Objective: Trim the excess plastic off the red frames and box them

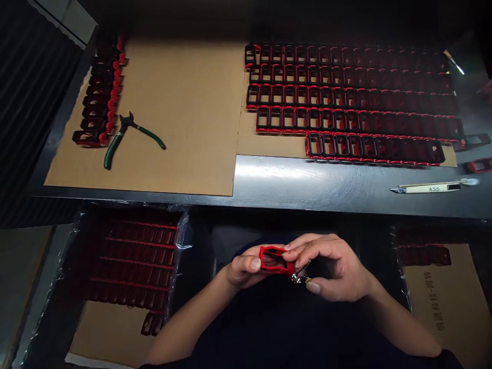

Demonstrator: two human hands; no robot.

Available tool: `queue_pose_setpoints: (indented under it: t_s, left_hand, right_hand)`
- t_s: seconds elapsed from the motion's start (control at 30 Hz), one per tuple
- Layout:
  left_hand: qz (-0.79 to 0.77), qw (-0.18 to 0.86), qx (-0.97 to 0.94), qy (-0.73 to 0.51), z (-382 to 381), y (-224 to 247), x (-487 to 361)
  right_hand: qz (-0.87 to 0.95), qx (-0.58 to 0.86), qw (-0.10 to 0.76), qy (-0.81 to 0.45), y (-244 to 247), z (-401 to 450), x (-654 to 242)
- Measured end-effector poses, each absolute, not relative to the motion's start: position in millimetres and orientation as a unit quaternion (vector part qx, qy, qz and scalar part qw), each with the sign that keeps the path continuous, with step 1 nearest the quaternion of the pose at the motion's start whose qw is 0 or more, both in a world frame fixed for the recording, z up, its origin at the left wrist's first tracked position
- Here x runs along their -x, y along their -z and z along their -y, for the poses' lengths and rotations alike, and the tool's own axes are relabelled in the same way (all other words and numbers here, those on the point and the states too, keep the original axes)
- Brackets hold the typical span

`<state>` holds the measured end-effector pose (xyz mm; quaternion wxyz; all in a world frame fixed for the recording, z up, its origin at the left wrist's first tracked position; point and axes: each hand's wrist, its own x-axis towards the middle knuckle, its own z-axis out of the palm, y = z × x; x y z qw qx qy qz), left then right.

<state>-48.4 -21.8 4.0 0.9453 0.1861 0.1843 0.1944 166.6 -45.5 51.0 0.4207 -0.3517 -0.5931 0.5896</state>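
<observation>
- The left hand [246,269] clamps the left end of a red, rectangular, plastic-looking frame [286,267], thumb over the near edge.
- The frame is between the hands, opening upward, its long axis running roughly 9 to 3 o'clock, right end slightly nearer the body.
- The right hand [338,266] pinches a small, shiny metal hand tool [295,278] and touches the frame's right end with its fingertips; the tool sits at that end's near corner, toward 4 o'clock, so the right hand is nearer this corner.
- From the frame, more red-and-black frames lie in rows at 9 o'clock [154,236] and 3 o'clock [423,255], below the metal tabletop [288,179].
- On the tabletop, a white-handled craft knife [430,189] lies at 2 o'clock.
- Green-handled metal pliers [113,151] lie open on brown cardboard [184,102] at 10 o'clock.
- Farther rows of red-and-black frames stand toward 1 o'clock [407,125] and 10 to 11 o'clock [96,124].
</observation>
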Motion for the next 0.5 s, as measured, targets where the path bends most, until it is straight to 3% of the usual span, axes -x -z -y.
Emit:
queue_pose_setpoints:
  t_s: [0.3, 0.5]
  left_hand:
    - [-0.229, 0.93, -0.169, -0.23, 20.2, -8.0, 47.6]
    - [-0.337, 0.885, -0.246, -0.208, 19.0, -15.5, 45.7]
  right_hand:
    - [0.634, 0.378, 0.423, -0.526, -51.4, 46.2, -163.6]
    - [0.505, 0.392, 0.407, -0.653, -35.2, 47.3, -163.2]
